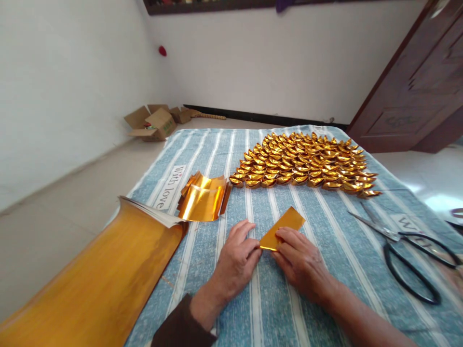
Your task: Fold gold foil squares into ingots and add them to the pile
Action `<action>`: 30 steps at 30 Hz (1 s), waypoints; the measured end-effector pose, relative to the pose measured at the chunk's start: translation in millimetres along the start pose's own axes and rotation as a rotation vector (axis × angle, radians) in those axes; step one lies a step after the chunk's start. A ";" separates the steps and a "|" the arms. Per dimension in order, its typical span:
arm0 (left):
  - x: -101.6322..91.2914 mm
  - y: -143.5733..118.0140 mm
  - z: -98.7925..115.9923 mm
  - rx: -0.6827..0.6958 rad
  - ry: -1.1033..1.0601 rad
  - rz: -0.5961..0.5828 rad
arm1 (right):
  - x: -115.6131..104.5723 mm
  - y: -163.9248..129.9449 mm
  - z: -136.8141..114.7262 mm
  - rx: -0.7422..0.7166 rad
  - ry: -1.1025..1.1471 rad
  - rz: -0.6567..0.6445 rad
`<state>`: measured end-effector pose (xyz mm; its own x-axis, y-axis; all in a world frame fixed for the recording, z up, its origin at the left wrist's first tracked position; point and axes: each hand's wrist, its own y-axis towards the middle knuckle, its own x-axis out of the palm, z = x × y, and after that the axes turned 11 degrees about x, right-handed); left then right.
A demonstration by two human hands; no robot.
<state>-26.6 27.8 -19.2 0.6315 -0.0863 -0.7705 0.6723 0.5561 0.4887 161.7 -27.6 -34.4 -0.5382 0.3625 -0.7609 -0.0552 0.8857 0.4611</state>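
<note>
Both of our hands pinch one small gold foil sheet (pixel 282 228) — the left hand (pixel 236 262) has its fingertips closed on the sheet's near left corner, and the right hand (pixel 300 262) presses its fingers onto the near edge just beside it. We keep the sheet low over the blue striped cloth (pixel 318 270) that covers the table, its far end tilted up and away from us.

To our left a thick stack of large gold sheets (pixel 101 279) curls up at its far edge, and just beyond it lies a smaller pile of cut gold foil pieces (pixel 204 197), bowed upward. Farther off on the cloth we see a wide spread of folded gold ingots (pixel 304 161) packed in close rows. Black-handled scissors (pixel 401 243) lie to our right — well apart from the hands. On the floor by the far wall sit open cardboard boxes (pixel 154 123), and a dark wooden door (pixel 415 91) stands at the right.
</note>
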 end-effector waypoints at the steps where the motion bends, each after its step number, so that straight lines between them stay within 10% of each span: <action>1: 0.5 -0.2 -0.4 -0.012 0.001 0.000 | 0.6 -0.1 1.0 0.017 0.012 0.004; 30: 7.9 1.8 0.1 -0.046 0.160 0.041 | 6.5 5.1 10.2 0.153 0.072 0.000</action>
<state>-20.4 28.1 -24.4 0.5862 0.0682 -0.8073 0.6263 0.5940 0.5050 166.5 -17.7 -41.7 -0.5972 0.3461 -0.7236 0.0709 0.9213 0.3822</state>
